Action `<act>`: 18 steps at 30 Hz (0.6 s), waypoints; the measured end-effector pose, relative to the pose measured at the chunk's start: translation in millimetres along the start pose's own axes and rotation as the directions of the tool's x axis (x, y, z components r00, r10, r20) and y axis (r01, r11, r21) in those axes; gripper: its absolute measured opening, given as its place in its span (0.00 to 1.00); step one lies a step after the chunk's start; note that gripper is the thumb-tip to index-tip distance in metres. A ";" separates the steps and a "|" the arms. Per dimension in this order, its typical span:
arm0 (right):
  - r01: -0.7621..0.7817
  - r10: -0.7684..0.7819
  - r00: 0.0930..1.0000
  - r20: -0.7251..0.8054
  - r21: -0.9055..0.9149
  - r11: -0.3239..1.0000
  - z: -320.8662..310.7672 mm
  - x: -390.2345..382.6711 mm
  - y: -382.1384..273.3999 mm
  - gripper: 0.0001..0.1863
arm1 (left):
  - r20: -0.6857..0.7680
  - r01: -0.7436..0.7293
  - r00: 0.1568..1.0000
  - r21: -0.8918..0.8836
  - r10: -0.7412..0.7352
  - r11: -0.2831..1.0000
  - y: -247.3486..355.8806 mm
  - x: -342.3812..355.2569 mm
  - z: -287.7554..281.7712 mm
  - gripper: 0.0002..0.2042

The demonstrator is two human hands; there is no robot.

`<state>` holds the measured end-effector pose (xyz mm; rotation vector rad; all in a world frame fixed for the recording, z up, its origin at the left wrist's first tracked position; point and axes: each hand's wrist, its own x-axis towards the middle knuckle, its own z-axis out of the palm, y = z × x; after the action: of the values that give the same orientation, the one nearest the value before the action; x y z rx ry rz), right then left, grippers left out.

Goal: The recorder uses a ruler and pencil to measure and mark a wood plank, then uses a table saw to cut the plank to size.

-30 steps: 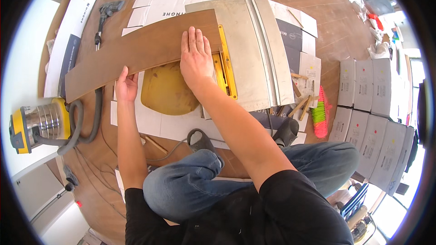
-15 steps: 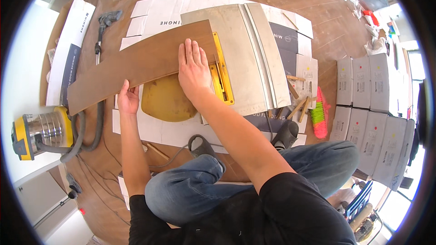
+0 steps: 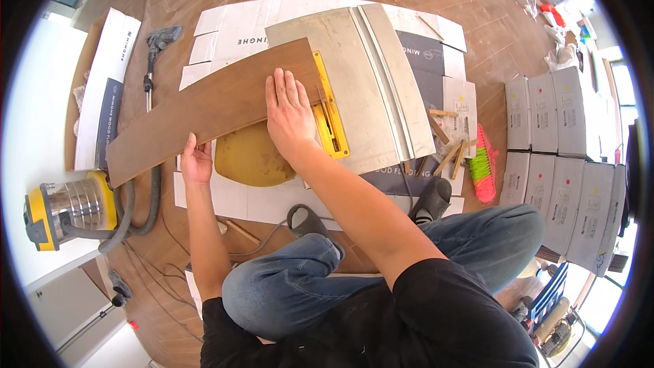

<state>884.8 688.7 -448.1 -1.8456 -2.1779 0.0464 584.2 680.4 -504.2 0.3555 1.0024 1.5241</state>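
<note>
A long brown wood floorboard (image 3: 204,105) lies slantwise across a low table saw with a grey metal top (image 3: 371,88). Its right end meets the yellow slotted insert (image 3: 330,119) of the saw; whether the blade touches the wood is hidden. My right hand (image 3: 291,116) presses flat on the board's top near that end, fingers stretched out. Farther left, my left hand (image 3: 197,158) grips the board's near edge, fingertips over the top and the rest of the hand below. Under the board, a rounded dusty yellow part (image 3: 252,153) shows beside the saw.
Flattened cardboard (image 3: 231,197) spreads beneath the saw. At left are a yellow-and-steel shop vacuum (image 3: 71,211), its hose and floor nozzle (image 3: 163,36). Wood offcuts (image 3: 446,157) and a pink-green brush (image 3: 483,170) lie at right, near stacked boxes (image 3: 555,163). A cord runs by my feet.
The whole view has shifted slightly. Both hands keep nearly the same hold, and the board shows little or no movement against the saw.
</note>
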 end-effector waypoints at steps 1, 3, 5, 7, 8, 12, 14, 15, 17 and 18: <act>-0.003 0.003 1.000 -0.001 0.000 1.000 -0.7 -0.9 0.7 0.34 | 0.003 0.009 1.000 -0.001 -0.009 1.000 0.3 0.0 0.8 0.20; -0.004 0.004 1.000 0.006 -0.016 1.000 -1.4 -2.0 -0.8 0.34 | 0.003 0.015 1.000 -0.002 -0.015 1.000 1.6 -1.5 -1.3 0.20; -0.006 0.006 1.000 0.014 -0.009 1.000 -2.1 -4.5 -1.3 0.34 | 0.005 0.011 1.000 -0.006 -0.011 1.000 0.0 -4.7 -0.6 0.20; -0.011 0.011 1.000 0.022 -0.004 1.000 -2.0 -6.0 -0.8 0.34 | 0.010 0.006 1.000 0.000 -0.006 1.000 -1.0 -9.9 1.8 0.19; 0.003 -0.002 0.999 0.035 -0.023 1.000 -2.9 -6.8 -1.5 0.33 | 0.010 -0.001 1.000 0.006 0.001 1.000 -0.3 -12.2 1.5 0.19; 0.017 -0.014 0.998 0.061 -0.040 0.999 -6.9 -10.4 -2.0 0.33 | 0.021 0.008 1.000 0.002 -0.008 1.000 1.1 -17.6 4.1 0.20; 0.007 -0.005 0.998 0.059 -0.024 1.000 -8.7 -12.9 -2.0 0.33 | 0.017 0.022 1.000 0.017 -0.023 1.000 0.7 -18.8 4.9 0.20; -0.005 0.006 0.998 0.055 -0.008 1.000 -9.3 -13.9 -2.4 0.34 | 0.014 0.020 1.000 0.018 -0.021 1.000 1.4 -19.0 4.2 0.20; -0.004 0.004 0.998 0.057 -0.008 1.000 -9.6 -15.2 -3.3 0.34 | 0.015 0.032 0.999 0.007 -0.032 0.999 2.2 -19.4 2.4 0.18; -0.005 0.006 0.998 0.058 -0.009 1.000 -9.3 -15.9 -3.6 0.34 | 0.013 0.030 0.999 0.006 -0.030 1.000 2.2 -20.2 1.2 0.18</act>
<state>885.8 671.2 -441.5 -1.8778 -2.2156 0.0926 588.4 662.5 -495.5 0.3525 0.9980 1.4901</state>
